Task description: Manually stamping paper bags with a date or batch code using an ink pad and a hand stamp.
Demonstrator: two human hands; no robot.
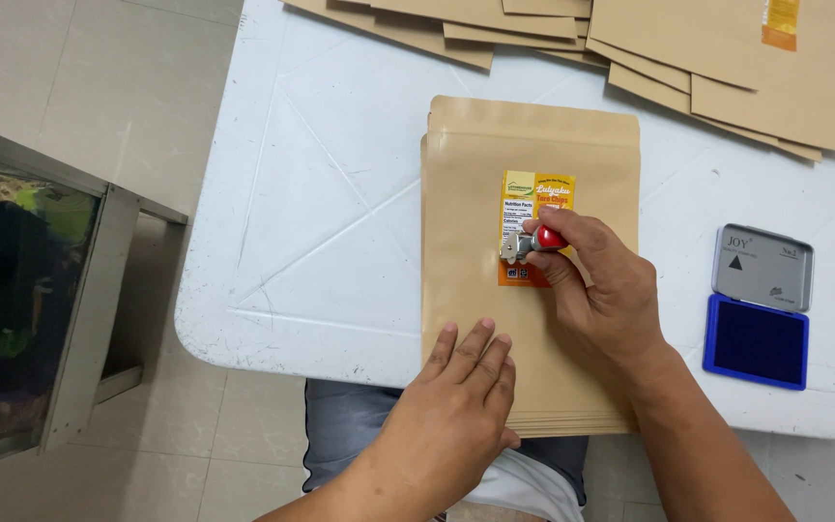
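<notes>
Stamping a labelled pouch
Right hand [603,290] grips a red-handled stamp [533,242] on the label [536,205]; left hand [456,406], open and flat, steadies the kraft pouch stack [475,290].

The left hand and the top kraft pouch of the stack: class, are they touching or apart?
Touching. The head view shows the left hand lying flat, fingers pressed on the top kraft pouch.

Room and obstacles on the white table [321,193]

Left of the pouch stack [475,193], bare tabletop is left; right is blocked by the ink pad [758,319], far by spread pouches [727,68].
</notes>
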